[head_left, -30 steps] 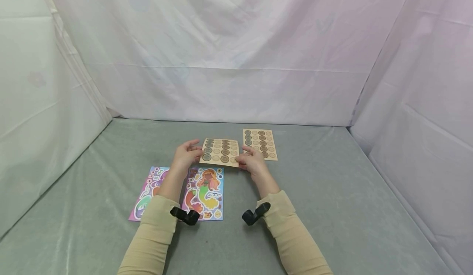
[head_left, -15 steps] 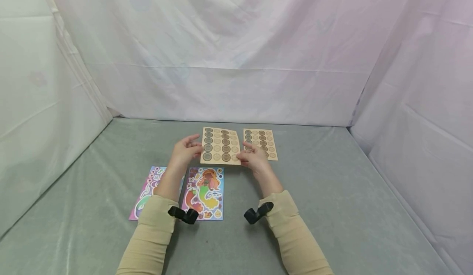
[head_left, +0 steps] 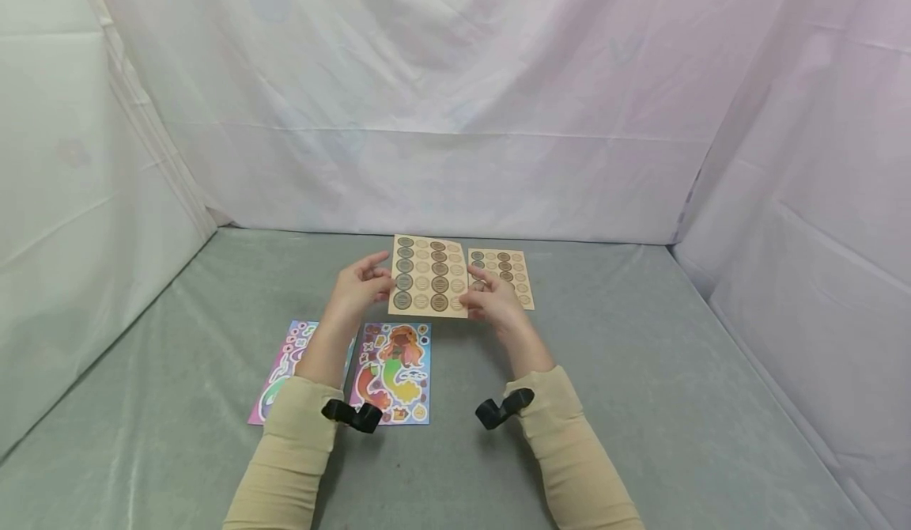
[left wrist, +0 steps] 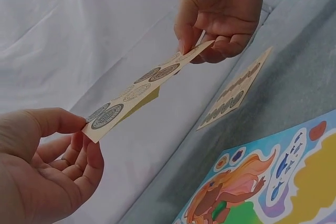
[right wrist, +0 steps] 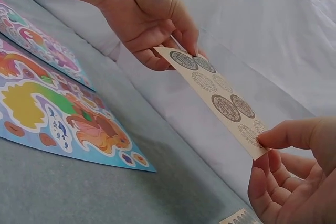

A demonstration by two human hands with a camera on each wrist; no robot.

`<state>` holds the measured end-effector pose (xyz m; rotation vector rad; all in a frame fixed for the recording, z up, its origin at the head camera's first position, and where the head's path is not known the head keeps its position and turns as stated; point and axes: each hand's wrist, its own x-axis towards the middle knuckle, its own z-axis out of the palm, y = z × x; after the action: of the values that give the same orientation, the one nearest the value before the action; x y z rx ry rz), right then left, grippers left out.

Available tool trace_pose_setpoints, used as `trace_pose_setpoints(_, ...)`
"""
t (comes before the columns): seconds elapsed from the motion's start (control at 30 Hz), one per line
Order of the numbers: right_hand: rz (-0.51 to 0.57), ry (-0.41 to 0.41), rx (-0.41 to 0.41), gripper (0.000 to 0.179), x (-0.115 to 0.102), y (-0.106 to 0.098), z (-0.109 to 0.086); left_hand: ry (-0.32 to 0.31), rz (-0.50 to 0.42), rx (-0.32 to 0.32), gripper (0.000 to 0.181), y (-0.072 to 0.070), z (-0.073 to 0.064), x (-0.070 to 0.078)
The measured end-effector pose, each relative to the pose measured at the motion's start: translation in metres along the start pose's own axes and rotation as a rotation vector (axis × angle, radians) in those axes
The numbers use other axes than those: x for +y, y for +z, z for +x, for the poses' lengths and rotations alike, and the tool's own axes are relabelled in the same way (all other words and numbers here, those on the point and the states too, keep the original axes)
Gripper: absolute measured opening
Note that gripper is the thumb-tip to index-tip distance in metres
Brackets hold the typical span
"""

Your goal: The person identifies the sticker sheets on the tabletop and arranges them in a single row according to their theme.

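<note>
A grey cloth-covered surface (head_left: 676,403) spreads beneath pale draped curtains (head_left: 455,79) hung at its far edge, as a person in beige sleeves (head_left: 285,467) holds up a sheet in both hands. Left of the surface's middle, well in from its left edge, a mermaid sticker sheet (head_left: 391,372) lies flat beside a purple sticker sheet (head_left: 285,368), the latter partly hidden by the left arm.

The raised kraft-coloured label sheet (head_left: 429,277) hangs above the surface, toward its far edge. Over the past second its upper edge has swung up, turning the printed side more squarely toward the wearer; that suggests the sheet is being tilted, not laid down. Its upper right corner bends slightly back.

The left hand (head_left: 353,286) pinches the sheet's left side low down, while the right hand (head_left: 496,304) pinches it near the lower right corner, thumb on the printed face. Behind the right hand, a matching label sheet (head_left: 512,277) lies near the surface's far edge, where it has stayed put. Rows of round seal labels (head_left: 440,284) cover the raised sheet, their lettering too small to read.
</note>
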<state>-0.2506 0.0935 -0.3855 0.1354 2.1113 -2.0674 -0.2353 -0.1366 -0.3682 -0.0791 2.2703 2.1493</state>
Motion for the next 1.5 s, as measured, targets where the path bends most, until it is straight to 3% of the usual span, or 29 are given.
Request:
trace_pose_setpoints(0.47, -0.085, -0.064, -0.054, 0.069, -0.013, -0.01, -0.009, 0.045, -0.044, -0.042, 0.056, 0.004, -0.005, 0.009)
trace_pose_setpoints(0.7, -0.108, -0.086, -0.043, 0.071, -0.017, -0.014, -0.016, 0.058, -0.037, -0.056, 0.057, 0.008, -0.008, 0.014)
trace_pose_setpoints(1.07, -0.13, -0.192, -0.106, 0.075, -0.013, -0.029, -0.024, 0.061, -0.044, -0.102, 0.058, 0.015, -0.009, 0.012)
trace_pose_setpoints(1.5, -0.128, -0.161, -0.056, 0.076, -0.016, -0.041, -0.036, 0.059, -0.04, -0.129, 0.058, 0.027, -0.014, 0.014)
